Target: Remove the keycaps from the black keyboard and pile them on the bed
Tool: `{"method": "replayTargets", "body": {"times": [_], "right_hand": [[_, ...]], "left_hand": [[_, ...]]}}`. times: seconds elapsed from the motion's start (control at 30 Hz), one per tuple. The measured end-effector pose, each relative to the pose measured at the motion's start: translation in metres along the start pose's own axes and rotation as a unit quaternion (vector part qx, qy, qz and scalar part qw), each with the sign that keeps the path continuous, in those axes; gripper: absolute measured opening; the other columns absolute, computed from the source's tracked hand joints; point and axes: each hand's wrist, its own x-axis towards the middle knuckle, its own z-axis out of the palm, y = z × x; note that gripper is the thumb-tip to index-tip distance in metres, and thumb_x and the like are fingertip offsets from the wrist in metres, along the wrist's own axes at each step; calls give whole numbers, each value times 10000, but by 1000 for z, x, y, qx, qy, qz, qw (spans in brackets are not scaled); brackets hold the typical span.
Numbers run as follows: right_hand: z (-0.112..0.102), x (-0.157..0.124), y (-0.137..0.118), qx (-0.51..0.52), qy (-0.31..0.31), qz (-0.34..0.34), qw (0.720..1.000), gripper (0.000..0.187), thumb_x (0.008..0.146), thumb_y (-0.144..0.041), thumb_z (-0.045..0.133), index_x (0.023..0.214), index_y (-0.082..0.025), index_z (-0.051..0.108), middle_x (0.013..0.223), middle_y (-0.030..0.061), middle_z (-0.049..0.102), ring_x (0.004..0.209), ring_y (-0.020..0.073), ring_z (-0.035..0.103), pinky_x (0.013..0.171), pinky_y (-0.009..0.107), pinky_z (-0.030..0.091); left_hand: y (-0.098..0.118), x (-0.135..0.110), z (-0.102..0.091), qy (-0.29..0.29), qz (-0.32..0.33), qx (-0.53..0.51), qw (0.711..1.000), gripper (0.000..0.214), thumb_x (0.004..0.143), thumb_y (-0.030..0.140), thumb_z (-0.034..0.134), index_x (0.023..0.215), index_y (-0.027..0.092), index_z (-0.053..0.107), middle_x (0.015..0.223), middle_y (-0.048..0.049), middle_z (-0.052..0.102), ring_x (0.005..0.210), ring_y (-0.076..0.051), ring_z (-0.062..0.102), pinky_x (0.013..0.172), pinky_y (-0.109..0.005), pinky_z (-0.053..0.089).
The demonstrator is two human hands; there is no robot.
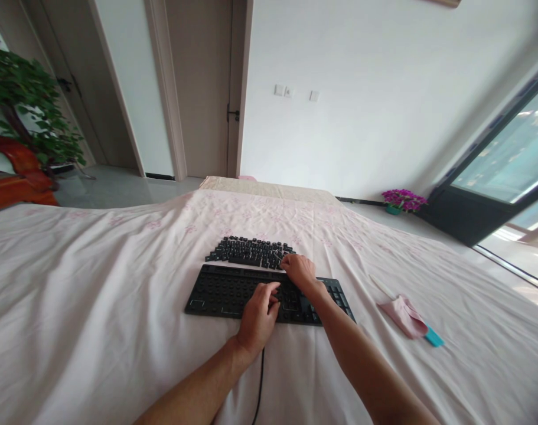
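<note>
A black keyboard (219, 293) lies flat on the bed sheet, many of its positions on the left and middle bare of keycaps. Just beyond its far edge are rows of loose black keycaps (246, 251). My left hand (257, 310) rests over the middle of the keyboard, thumb and forefinger apart with nothing seen between them. Reaching across the right part, my right hand (300, 270) has its fingers closed at a keycap on the right end of the loose rows; its fingertips partly hide that keycap. A black cable (260, 383) runs toward me from the keyboard.
Right of the keyboard, a pink cloth (404, 316) lies with a turquoise flat piece (434, 336) and a thin pale stick (381, 286). The pale sheet (118, 295) is wrinkled. Beyond are a door (198, 88), purple flowers (404, 199) and a leafy plant (25, 100).
</note>
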Motion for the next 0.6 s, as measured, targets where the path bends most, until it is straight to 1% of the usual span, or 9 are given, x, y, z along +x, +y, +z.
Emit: {"method": "replayTargets", "body": {"times": [0.13, 0.27, 0.4, 0.5, 0.6], "right_hand": [[1, 0, 0, -3, -1, 1, 1000, 177, 834, -330, 568, 870, -250, 722, 893, 49, 712, 845, 197, 629, 668, 252, 365], [0, -1, 1, -4, 1, 3, 1000, 191, 840, -352, 568, 902, -257, 722, 889, 44, 714, 845, 197, 636, 642, 246, 356], [0, -3, 1, -3, 6, 6, 1000, 209, 852, -377, 565, 891, -242, 720, 868, 51, 716, 830, 192, 640, 615, 241, 340], [-2, -4, 1, -1, 15, 7, 1000, 264, 878, -421, 533, 879, -227, 712, 865, 60, 716, 820, 194, 640, 607, 246, 333], [-10, -9, 2, 5, 28, 12, 1000, 351, 919, -463, 455, 884, -216, 702, 858, 68, 715, 820, 197, 638, 620, 251, 336]], "left_hand": [[-1, 0, 0, -1, 0, 0, 1000, 516, 733, -30, 492, 1167, 248, 520, 970, -7, 558, 812, -120, 590, 839, -310, 505], [0, 0, 0, 2, 2, 0, 1000, 500, 735, -27, 487, 1158, 239, 526, 959, -8, 558, 802, -118, 590, 827, -300, 506], [-1, 0, 0, 5, 8, 1, 1000, 493, 742, -21, 485, 1156, 242, 527, 954, -10, 559, 812, -122, 591, 823, -298, 506], [-2, 0, 0, 7, 11, 3, 1000, 487, 747, -20, 482, 1156, 240, 527, 951, -11, 561, 823, -124, 589, 825, -296, 505], [-2, 0, 0, 4, 11, 6, 1000, 467, 754, -16, 483, 1154, 222, 526, 949, -14, 563, 822, -120, 585, 828, -292, 500]]}}
